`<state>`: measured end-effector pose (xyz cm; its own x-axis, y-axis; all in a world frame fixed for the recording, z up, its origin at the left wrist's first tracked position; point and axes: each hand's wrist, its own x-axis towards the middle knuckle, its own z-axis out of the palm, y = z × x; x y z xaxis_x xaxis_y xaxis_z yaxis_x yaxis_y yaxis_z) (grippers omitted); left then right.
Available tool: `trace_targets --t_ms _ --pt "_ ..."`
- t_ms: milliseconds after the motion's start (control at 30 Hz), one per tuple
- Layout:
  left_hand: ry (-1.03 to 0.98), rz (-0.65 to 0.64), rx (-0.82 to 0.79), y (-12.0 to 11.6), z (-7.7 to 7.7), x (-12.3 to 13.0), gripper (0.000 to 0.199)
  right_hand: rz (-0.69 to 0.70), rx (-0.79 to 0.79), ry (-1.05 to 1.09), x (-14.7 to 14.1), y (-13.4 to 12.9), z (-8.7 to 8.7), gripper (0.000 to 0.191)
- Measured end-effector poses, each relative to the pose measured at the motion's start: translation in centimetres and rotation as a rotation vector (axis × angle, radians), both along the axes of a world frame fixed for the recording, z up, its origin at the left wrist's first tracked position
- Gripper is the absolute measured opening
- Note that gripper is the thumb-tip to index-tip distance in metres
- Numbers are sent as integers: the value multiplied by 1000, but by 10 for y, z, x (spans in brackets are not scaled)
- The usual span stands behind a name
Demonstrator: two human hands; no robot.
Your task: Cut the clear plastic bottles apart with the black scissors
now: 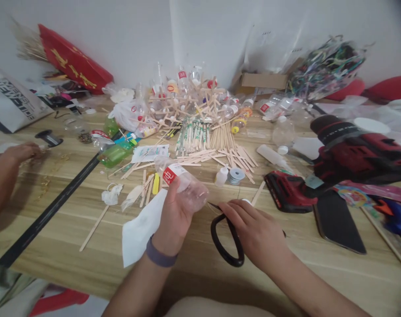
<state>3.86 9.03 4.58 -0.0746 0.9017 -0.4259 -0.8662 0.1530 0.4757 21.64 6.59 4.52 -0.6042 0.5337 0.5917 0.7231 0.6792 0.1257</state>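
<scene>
My left hand is wrapped round a clear plastic bottle with a red and white label, tilted with its base toward the right. In my right hand is a pair of black-handled scissors; the tip points at the bottle's base, and I cannot tell whether it touches. A white paper sheet lies beside my left wrist. Just beyond the scissors stand a small white dropper bottle and a grey spool.
A red cordless drill and a black phone lie to the right. Wooden sticks and plastic bottles are heaped at the back. A black strip crosses the left side, where another person's hand works near a wire spool.
</scene>
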Motion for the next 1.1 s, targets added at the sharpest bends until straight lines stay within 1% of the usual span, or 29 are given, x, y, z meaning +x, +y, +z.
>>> trace_targets --t_ms 200,433,600,800,900,967,1100 --pt "-14 -5 -12 -1 2 2 24 -4 -27 -21 -2 0 -5 43" --pt "-42 4 2 -1 2 3 24 -21 -66 -29 -2 1 -8 34" --pt "-53 -5 -2 -2 4 4 30 -53 -85 -25 -4 1 -11 33" --pt "-56 2 19 -3 4 6 29 -94 -137 32 -8 0 -23 31" --pt "-54 17 26 -2 2 6 28 -105 -205 75 -12 3 -33 33" --pt "-50 32 24 -3 0 6 26 -119 -280 123 -14 4 -38 32" --pt "-32 65 28 -4 -2 7 18 -143 -508 232 -18 4 -42 31"
